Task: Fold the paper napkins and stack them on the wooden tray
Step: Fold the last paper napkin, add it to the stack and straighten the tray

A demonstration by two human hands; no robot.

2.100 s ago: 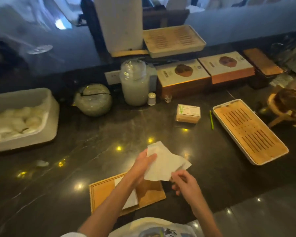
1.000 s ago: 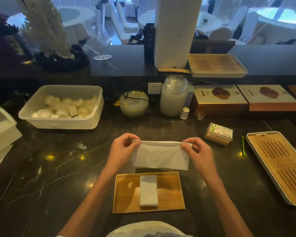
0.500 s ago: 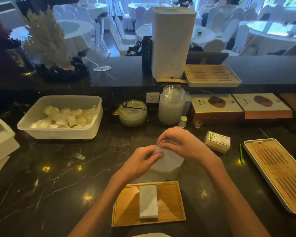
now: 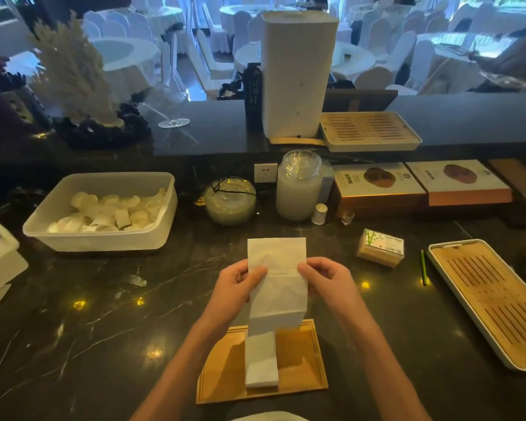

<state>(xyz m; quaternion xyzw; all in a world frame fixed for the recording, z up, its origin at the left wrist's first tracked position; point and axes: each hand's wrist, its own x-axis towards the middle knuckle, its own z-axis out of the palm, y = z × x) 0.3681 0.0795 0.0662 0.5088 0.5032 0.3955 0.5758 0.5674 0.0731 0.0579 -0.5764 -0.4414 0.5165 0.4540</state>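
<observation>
Standing at the dark marble bench (image 4: 104,314), the person holds one paper napkin (image 4: 276,287) up in front of them as a long upright strip. The left hand (image 4: 239,287) pinches its left edge, thumb on the front of the paper. The right hand (image 4: 327,282) pinches the right edge at about the same height, so both are clamped on the sheet, one either side of it. The strip's top stands above the thumbs. Its lower end hangs free over the far rim of the wooden tray (image 4: 304,360), not touching it as far as I can tell. Faint cross creases show across the strip, one just at thumb level and one lower down.

On the tray one folded napkin (image 4: 261,364) lies already, a narrow white block set lengthways near the middle. So I would say the stack has barely begun, and this sheet is mid-fold: narrowed lengthways but not shortened to match the block below.

Next, I judge, the ends need bringing over along those creases, edges kept square. Then the packet wants pressing flat and laying squarely on the one in the tray. Thin paper like this will slump and skew if one side is let go early.
</observation>
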